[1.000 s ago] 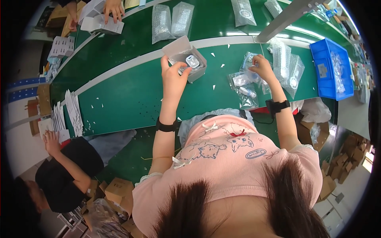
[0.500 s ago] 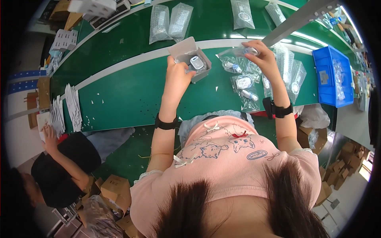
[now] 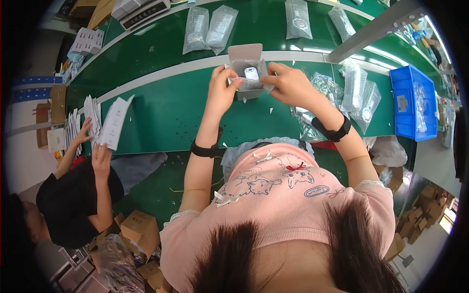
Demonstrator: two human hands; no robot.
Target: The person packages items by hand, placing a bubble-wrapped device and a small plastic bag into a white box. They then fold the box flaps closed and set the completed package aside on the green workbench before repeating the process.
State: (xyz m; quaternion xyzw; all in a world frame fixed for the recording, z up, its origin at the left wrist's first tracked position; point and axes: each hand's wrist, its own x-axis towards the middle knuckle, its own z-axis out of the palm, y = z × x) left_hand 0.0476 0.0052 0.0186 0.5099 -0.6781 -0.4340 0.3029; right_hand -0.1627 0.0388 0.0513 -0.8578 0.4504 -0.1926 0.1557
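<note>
A small white open-topped box (image 3: 250,93) stands on the green bench in front of me, its lid flap (image 3: 245,52) raised at the back. Inside sits a white device with a dark face (image 3: 251,73). Clear plastic bag (image 3: 250,83) spreads across the box's front opening. At the box's left side, my left hand (image 3: 223,91) pinches the plastic between thumb and fingers. From the right, my right hand (image 3: 289,87) is closed on the bag's other end at the box rim. What else lies under the plastic is hidden.
Right of the box lie bagged parts (image 3: 326,87) and bubble-wrapped pieces (image 3: 355,90), near a blue bin (image 3: 412,100). More bubble-wrapped packs (image 3: 221,29) lie on the far shelf. A slanted metal post (image 3: 373,30) rises at right. At left, a co-worker's hands hold a printed sheet (image 3: 116,122).
My right hand has moved left from the bagged parts to the box. The box has turned to face me more squarely. The co-worker has lifted a printed sheet.
</note>
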